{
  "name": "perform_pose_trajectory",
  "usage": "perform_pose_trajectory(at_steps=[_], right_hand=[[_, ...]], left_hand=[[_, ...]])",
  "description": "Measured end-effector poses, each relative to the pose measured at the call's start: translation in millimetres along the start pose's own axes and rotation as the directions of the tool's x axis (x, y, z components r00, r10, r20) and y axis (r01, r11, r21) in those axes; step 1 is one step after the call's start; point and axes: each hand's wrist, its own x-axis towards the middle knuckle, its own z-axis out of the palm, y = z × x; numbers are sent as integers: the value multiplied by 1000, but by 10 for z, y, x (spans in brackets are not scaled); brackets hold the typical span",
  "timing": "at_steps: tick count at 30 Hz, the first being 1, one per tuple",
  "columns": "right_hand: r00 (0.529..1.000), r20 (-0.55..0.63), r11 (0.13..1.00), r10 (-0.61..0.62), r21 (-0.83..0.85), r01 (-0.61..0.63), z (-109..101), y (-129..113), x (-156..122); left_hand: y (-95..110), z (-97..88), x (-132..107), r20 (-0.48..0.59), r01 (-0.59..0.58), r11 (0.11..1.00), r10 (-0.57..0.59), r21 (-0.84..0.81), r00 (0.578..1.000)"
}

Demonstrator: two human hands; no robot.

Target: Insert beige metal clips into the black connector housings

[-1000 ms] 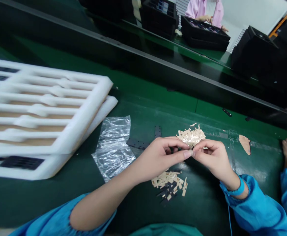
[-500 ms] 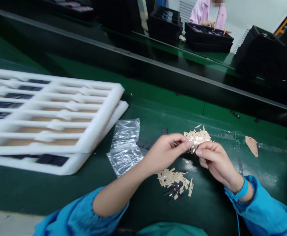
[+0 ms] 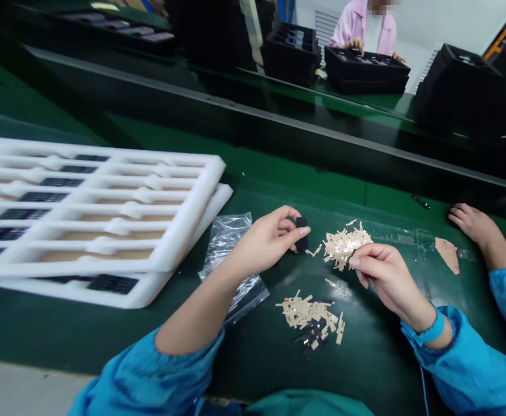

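Note:
My left hand (image 3: 274, 240) grips a small flat black piece (image 3: 302, 242), upright between thumb and fingers. My right hand (image 3: 380, 274) is closed in a pinch beside the upper pile; what sits at its fingertips is too small to make out. That pile of small pale strips (image 3: 342, 242) lies between my hands. Nearer to me is a second pile of pale strips (image 3: 302, 312), with small black pieces (image 3: 313, 335) at its lower edge. Under my left forearm lies a clear plastic bag (image 3: 222, 237), partly covered.
Two stacked white foam trays (image 3: 201, 202) with black parts in some slots stand at the left. A neighbour's hand (image 3: 472, 222) rests on the table at right, near a brown scrap (image 3: 447, 254). Beyond the dark rail (image 3: 279, 118), a person in pink works at black trays (image 3: 365, 69).
My left hand has moved left, away from my right hand, and now holds a black piece. The right hand keeps its pinch almost in place. The neighbour's hand has come further into view.

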Motion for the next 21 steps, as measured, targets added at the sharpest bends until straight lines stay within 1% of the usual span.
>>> perform_pose_trajectory(at_steps=[2, 3, 6, 9, 11, 14, 18, 21], right_hand=[[999, -27, 999, -34, -16, 34, 11, -17, -17], [998, -39, 998, -52, -22, 51, 15, -28, -27], [993, -72, 995, -92, -42, 89, 15, -55, -50], [988, -106, 993, -108, -67, 101, -7, -52, -35], [986, -129, 992, -108, -85, 97, -26, -33, -8], [984, -146, 990, -101, -114, 85, -43, -5, 21], [989, -129, 988, -77, -141, 59, -34, -9, 2], [991, -122, 987, -62, -157, 43, -12, -34, -28]], left_hand=[[170, 84, -148, 22, -15, 966, 21, -258, 1000], [242, 135, -216, 44, -10, 946, 26, -325, 999], [359, 319, -342, 67, 3, 893, 31, -451, 997], [345, 486, -340, 82, 44, 828, 2, -559, 997], [313, 553, -314, 94, 66, 801, -12, -595, 995], [300, 576, -318, 114, 98, 797, -36, -596, 993], [338, 546, -413, 112, 106, 833, -53, -543, 992], [347, 540, -482, 110, 76, 860, -23, -504, 994]])
